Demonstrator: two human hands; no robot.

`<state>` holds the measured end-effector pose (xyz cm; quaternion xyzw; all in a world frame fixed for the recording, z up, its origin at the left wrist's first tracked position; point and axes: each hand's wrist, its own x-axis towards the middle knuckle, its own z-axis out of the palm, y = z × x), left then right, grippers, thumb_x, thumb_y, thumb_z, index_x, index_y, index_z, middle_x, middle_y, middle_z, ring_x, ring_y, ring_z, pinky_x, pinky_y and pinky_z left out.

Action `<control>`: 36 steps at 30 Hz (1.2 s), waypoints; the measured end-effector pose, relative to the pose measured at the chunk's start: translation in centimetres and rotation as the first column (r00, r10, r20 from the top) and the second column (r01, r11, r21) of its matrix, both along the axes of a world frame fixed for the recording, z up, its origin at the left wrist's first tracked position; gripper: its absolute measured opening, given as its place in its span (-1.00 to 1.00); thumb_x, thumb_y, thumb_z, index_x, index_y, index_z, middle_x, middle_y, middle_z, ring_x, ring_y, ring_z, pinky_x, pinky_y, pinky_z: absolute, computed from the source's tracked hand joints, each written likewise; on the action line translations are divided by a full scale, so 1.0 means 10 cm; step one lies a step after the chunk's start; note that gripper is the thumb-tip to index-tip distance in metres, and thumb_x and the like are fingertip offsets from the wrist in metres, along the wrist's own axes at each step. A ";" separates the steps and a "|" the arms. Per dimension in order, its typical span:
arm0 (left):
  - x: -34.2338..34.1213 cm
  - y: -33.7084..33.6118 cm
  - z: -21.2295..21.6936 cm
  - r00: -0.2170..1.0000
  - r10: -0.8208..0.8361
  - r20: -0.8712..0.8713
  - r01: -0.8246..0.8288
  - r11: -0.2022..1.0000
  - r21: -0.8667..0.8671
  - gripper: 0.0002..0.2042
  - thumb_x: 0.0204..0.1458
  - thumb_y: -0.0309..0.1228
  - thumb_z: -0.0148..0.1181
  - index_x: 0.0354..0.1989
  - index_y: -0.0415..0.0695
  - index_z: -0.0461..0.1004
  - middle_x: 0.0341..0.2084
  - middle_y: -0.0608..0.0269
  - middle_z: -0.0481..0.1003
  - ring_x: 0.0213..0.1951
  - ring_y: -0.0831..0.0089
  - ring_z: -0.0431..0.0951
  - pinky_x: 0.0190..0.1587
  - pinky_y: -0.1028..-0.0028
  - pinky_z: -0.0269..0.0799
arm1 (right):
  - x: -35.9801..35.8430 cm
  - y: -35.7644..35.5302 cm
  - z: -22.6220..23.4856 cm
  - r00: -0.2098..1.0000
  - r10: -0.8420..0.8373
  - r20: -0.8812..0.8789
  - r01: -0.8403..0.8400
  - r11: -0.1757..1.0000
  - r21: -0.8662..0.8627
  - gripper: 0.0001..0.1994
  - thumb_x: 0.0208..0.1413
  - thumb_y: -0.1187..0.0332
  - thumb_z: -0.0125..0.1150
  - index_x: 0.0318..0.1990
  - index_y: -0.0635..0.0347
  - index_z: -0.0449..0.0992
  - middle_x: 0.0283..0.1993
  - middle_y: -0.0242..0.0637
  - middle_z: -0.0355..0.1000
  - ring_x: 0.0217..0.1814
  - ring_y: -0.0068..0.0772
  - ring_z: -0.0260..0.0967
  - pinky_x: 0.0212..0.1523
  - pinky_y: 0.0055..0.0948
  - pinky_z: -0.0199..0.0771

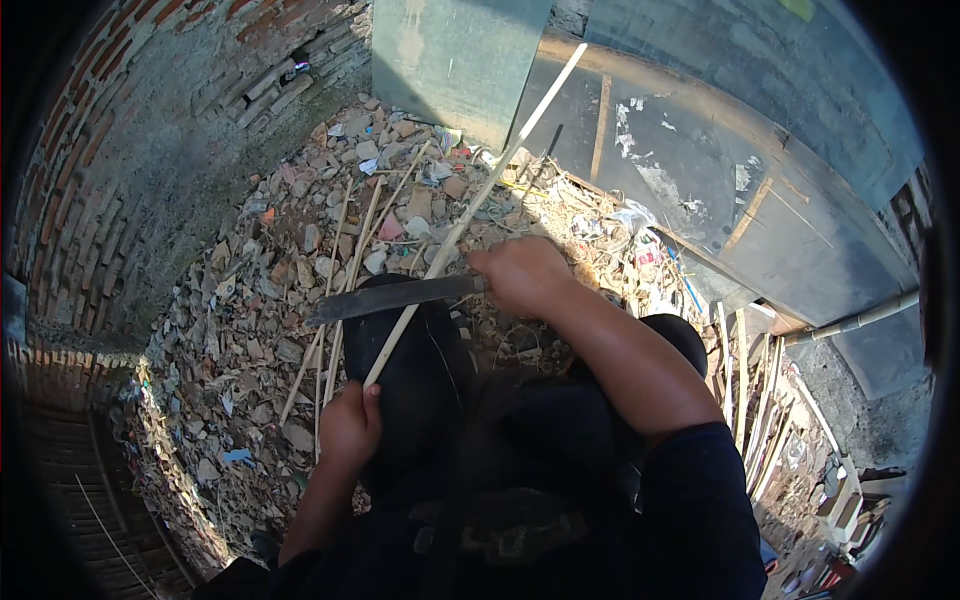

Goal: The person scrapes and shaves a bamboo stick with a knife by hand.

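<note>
My left hand [350,424] is closed round the near end of a long pale bamboo strip [485,187], which slants away up and to the right across my left knee. In my right hand [522,277] is the handle of a machete [385,299] with a broad dark blade. The blade points left and crosses over the strip above my dark-trousered left knee [410,350]. Whether its edge is cutting into the strip, I cannot tell. My right hand's grip hides most of the handle.
Rubble and broken stones [250,330] cover the ground. Thin bamboo strips [360,235] lie left of my knee, and more split pieces [765,415] lie at the right. A brick wall [160,130] stands at the left, with dark panels [680,150] at the back right.
</note>
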<state>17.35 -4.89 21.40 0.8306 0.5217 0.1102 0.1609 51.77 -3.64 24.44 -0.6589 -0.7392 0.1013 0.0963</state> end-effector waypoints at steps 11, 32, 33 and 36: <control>0.03 0.03 0.03 1.000 -0.025 0.008 0.025 1.000 -0.007 -0.65 0.33 -0.23 0.02 -0.46 -0.20 0.35 -0.67 -0.16 0.43 -0.54 -0.25 0.49 -0.47 -0.06 0.32 | 0.23 0.05 -0.09 0.971 -0.200 -0.134 0.198 0.980 -0.027 -0.75 -0.05 0.30 0.28 -0.18 0.10 0.52 -0.37 -0.04 0.54 -0.19 0.11 0.56 -0.14 0.03 0.54; 0.04 0.04 0.02 0.996 -0.038 0.075 0.036 0.999 0.034 -0.63 0.33 -0.22 0.04 -0.50 -0.20 0.32 -0.69 -0.13 0.41 -0.56 -0.22 0.48 -0.49 -0.03 0.32 | 0.68 0.07 0.03 0.915 -0.369 -0.162 0.348 0.926 -0.148 -0.69 0.02 0.28 0.27 -0.07 0.14 0.52 -0.27 -0.03 0.57 -0.13 0.06 0.56 -0.08 -0.04 0.56; 0.04 0.04 0.03 0.998 -0.033 0.059 0.031 0.999 0.030 -0.63 0.33 -0.22 0.04 -0.50 -0.20 0.32 -0.69 -0.13 0.41 -0.56 -0.22 0.48 -0.48 -0.02 0.32 | 0.64 0.07 0.05 0.928 -0.362 -0.090 0.348 0.927 -0.139 -0.70 0.05 0.28 0.26 -0.06 0.15 0.53 -0.23 -0.05 0.58 -0.10 0.03 0.56 -0.05 -0.05 0.56; 0.01 0.03 0.02 0.996 -0.035 0.087 0.034 0.999 0.009 -0.63 0.33 -0.24 0.03 -0.50 -0.22 0.31 -0.69 -0.16 0.40 -0.55 -0.24 0.47 -0.49 -0.03 0.30 | 0.58 0.03 0.04 0.942 -0.310 -0.128 0.305 0.951 -0.057 -0.68 0.03 0.28 0.29 -0.07 0.19 0.49 -0.22 -0.03 0.57 -0.09 0.04 0.55 -0.04 -0.06 0.54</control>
